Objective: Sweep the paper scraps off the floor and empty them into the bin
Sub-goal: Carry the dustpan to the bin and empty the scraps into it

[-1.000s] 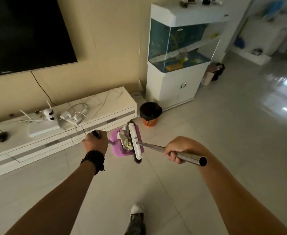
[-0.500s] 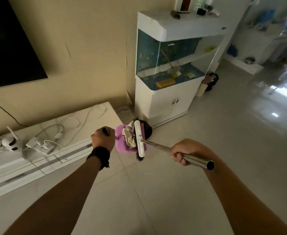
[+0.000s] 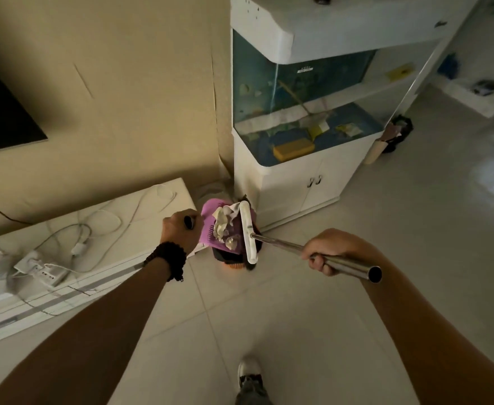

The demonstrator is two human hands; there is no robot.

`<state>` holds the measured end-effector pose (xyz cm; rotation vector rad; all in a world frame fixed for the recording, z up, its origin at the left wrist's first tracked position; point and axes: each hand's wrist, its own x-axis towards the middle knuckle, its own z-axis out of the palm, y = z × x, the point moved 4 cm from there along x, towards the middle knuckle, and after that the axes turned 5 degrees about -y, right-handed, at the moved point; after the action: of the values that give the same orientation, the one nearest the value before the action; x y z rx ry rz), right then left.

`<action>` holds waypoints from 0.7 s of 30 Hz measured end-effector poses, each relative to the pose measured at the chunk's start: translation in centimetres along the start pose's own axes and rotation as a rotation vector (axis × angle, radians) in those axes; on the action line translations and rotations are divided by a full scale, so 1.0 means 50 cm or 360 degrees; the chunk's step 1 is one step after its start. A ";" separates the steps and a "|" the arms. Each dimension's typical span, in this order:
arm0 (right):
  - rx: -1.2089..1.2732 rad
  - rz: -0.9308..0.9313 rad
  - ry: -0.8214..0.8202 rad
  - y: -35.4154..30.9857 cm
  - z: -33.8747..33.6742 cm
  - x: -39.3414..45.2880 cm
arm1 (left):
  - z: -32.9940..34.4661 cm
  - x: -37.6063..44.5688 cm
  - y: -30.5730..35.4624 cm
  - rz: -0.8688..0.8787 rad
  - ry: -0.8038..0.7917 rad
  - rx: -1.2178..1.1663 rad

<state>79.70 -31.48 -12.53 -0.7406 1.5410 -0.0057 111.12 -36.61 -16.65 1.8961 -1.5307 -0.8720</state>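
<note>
The left hand (image 3: 180,230) is closed around the handle of the pink dustpan (image 3: 210,226), and the right hand (image 3: 326,249) is wrapped around the metal pole of the broom (image 3: 247,232). The crumpled paper scraps (image 3: 224,225) lie in the pan, pinned by the broom head, directly above the bin (image 3: 232,260). To empty well, the pan should probably tip toward the bin's middle while the broom guards the lip. The cabinet (image 3: 292,182) crowds 1 o'clock and the low stand (image 3: 102,226) crowds 9 o'clock; open floor (image 3: 313,331) lies from 3 to 6 o'clock.

text: none legible | fish tank (image 3: 298,83) — small white label, print too blurred
</note>
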 end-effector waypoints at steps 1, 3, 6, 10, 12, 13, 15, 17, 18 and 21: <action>0.0000 0.0027 -0.0007 -0.018 -0.021 0.020 | 0.016 0.026 0.001 0.0022 0.0001 0.0034; 0.0012 0.0033 -0.0018 -0.034 -0.038 0.044 | 0.035 0.043 0.001 0.0097 -0.0005 0.0101; 0.0020 0.0050 -0.0025 -0.061 -0.075 0.084 | 0.068 0.079 0.003 0.0252 -0.0028 0.0110; 0.0028 0.0092 -0.0032 -0.080 -0.101 0.086 | 0.090 0.093 0.006 0.0485 -0.0164 0.0245; 0.0027 0.0139 -0.0045 -0.087 -0.120 0.084 | 0.112 0.097 0.006 0.0571 -0.0278 0.0370; 0.0022 0.0155 -0.0071 -0.093 -0.126 0.085 | 0.119 0.097 0.003 0.0594 -0.0319 0.0411; 0.0034 0.0187 -0.0105 -0.097 -0.135 0.081 | 0.129 0.100 -0.003 0.0596 -0.0355 0.0453; 0.0033 0.0196 -0.0110 -0.096 -0.141 0.080 | 0.138 0.104 -0.007 0.0577 -0.0352 0.0473; 0.0036 0.0195 -0.0107 -0.094 -0.144 0.080 | 0.144 0.104 -0.008 0.0572 -0.0364 0.0489; 0.0039 0.0199 -0.0117 -0.086 -0.150 0.078 | 0.159 0.103 -0.007 0.0570 -0.0413 0.0528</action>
<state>75.17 -39.81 -13.08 -0.6173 1.5120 0.0946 105.98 -41.73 -22.77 1.6852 -2.2059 -0.7567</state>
